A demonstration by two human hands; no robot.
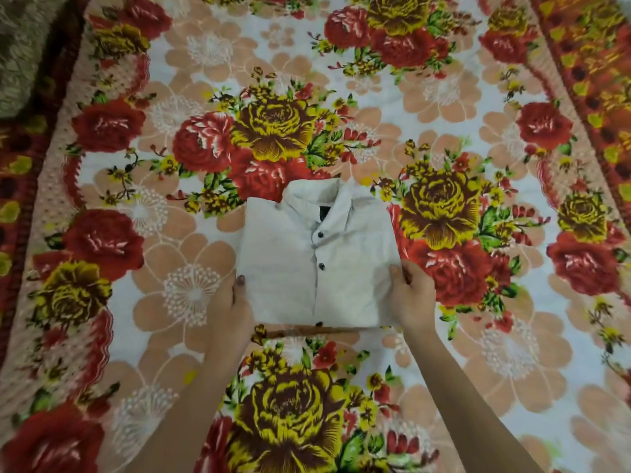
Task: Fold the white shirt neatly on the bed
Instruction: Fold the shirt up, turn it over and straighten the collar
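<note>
- White shirt (290,268) is folded into a compact rectangle and sits approx. mid-bed, front side up.
- Collar (317,194) is at the far end, away from the person. Placket runs down the centre w/ dark buttons (320,234); 3 are visible, the last right at the near edge.
- Small dark label (322,213) shows inside the collar opening.
- Left hand (235,308) is at the shirt's near-left edge. Thumb lies on top of the cloth, other fingers are tucked out of sight under it, so it's pinching that side.
- Right hand (411,295) is at the near-right edge w/ the same hold: thumb on top, fingers beneath or along the side.
- Both forearms come in from the bottom of the view, one either side of the shirt.
- A dark strip shows just under the shirt's near edge; can't tell if that edge is lifted or flat.
- Bed (512,336) is covered w/ a floral sheet: big red & yellow roses and peach blossoms on white.
- Red patterned border (587,63) runs along the right side.
- Grey-brown fuzzy fabric (24,46) is in the top-left corner, well apart from the shirt.
</note>
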